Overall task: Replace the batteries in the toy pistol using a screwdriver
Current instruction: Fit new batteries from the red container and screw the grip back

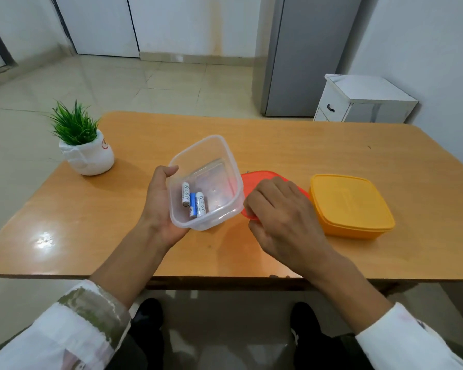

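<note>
While the left hand (pixel 161 206) cradles the clear square plastic tub (pixel 219 180) from its left side, palm under the wall and thumb hooked over the rim, the tub sits tipped toward the camera just left of frame centre. It looks lifted off the wooden bench (pixel 305 145).

The tilt reads as deliberate. The three white-and-blue AA batteries (pixel 194 202) lie bunched in the tub's low near corner, mouth open, so they're easy to pick or pour.

The right hand (pixel 284 217) is on the red square plastic lid (pixel 262 176) right of centre. Its fingers are curled down over the lid's near-left edge and appear to pinch it. I can't tell if the lid is fully flat on the bench. The lid touches or nearly touches the tub's right wall.

The toy pistol and screwdriver are not in view. My guess is they're in the closed yellow square plastic box (pixel 350 204) just right of the lid, so that box likely gets opened next.

Room:
- The upper half of the bench is bare behind the tub and boxes.
- Bottom left of the bench is bare too, and is good for tipping the batteries out.
- The near bench edge is close under both wrists, so loose cells rolling toward the bottom of the frame could drop off.
- The small green plant in a white pot (pixel 86 150) sits at the upper-left bench corner, well apart.
</note>
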